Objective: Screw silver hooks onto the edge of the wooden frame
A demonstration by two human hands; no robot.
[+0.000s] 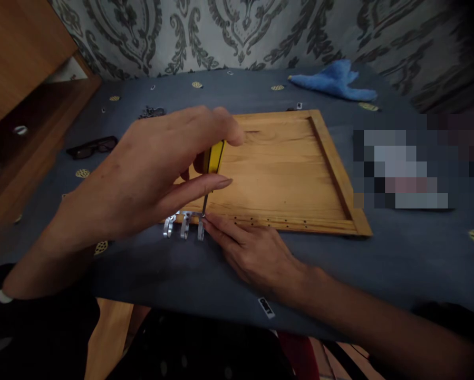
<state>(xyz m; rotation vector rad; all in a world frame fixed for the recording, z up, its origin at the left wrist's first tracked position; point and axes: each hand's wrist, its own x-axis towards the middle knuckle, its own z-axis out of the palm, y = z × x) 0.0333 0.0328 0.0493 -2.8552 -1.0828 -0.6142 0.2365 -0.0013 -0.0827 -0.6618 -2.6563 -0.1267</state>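
My left hand (169, 153) is closed around the yellow and black handle of a screwdriver (215, 157). The shaft points down, and its tip meets the right end of a silver metal hook rack (185, 224). This rack lies along the near edge of a framed wooden board (280, 163), its curved hooks hanging over that edge. At the same end, my right hand (256, 248) has its fingertips pressed together on the rack, beside the screwdriver tip. Any screw under the tip is too small to make out. My left hand hides the board's left part.
Dark glasses (92, 148) lie left of the board, and a small dark metal item (152, 112) sits behind my left wrist. A blue plush cloth (335, 82) rests at the back right. Wooden furniture (23, 63) borders the left side. A blurred patch covers the right.
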